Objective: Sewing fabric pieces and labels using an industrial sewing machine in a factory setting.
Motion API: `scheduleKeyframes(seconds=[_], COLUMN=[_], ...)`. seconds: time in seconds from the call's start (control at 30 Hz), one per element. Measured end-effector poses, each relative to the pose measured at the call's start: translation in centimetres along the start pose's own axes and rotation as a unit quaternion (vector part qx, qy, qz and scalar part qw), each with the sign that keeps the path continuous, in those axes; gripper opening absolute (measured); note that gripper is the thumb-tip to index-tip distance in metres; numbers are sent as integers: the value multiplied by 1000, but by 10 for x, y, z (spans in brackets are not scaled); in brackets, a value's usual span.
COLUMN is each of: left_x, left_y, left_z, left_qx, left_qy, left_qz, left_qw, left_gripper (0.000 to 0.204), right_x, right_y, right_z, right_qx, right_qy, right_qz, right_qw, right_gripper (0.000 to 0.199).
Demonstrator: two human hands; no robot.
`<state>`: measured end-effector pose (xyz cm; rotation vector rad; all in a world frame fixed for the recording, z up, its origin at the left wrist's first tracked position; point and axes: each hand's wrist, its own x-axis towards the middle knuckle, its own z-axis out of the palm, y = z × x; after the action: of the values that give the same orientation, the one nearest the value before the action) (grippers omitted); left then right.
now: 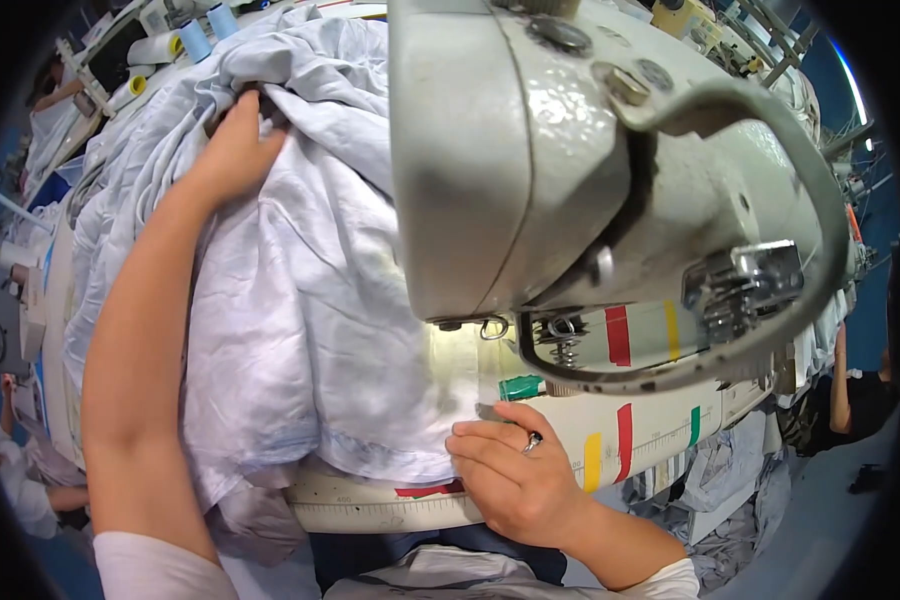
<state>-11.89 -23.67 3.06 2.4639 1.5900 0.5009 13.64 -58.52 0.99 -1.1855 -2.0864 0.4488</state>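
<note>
A pale grey-blue cloth garment (350,300) lies bunched over the sewing machine's bed, its near hem hanging toward me. At the far left, my left hand (238,155) reaches into its raised folds and grips the fabric; some fingertips are hidden there. My right hand (520,480), a ring on one finger, has its fingers together on the garment's right edge, near the front of the bed. Above them stands the sewing machine head (470,160), which hides the needle. Light falls on the cloth beneath it. A green-wrapped part (520,388) sits just beyond my right fingertips.
A curved metal bar (820,200) arches from the machine head. Red tape (624,440) and yellow tape (593,460) mark the bed's ruled edge. Thread cones (195,40) stand far left. More fabric (720,480) is heaped below right. Other people sit at both sides.
</note>
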Motion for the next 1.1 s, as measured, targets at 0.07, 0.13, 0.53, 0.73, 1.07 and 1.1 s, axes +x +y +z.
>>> scheduleKeyframes(seconds=[0.07,0.13,0.53,0.73,1.07,1.1], left_x=[-70,-165,-194,-204,-231,-232], left_y=[54,87,33,166,173,173], left_z=[-15,-25,-66,-12,26,28], left_qx=[29,120,375,-243,-100,-101], left_qy=[-77,-137,-31,-259,-23,-22], left_qz=[-12,-8,-29,230,421,422], left_qw=[997,983,926,906,901,900], left_gripper=[70,65,31,46,38,38], right_x=[-2,-8,-1,-5,-18,-20], right_y=[7,10,5,4,-12,-14], right_z=[-4,-2,3,2,5,3], right_qx=[-28,-34,-27,-49,-82,-81], right_qy=[1,3,18,23,98,106], right_qz=[8,21,16,6,87,98], right_qw=[1000,999,999,999,988,986], right_gripper=[20,20,22,23,24,22])
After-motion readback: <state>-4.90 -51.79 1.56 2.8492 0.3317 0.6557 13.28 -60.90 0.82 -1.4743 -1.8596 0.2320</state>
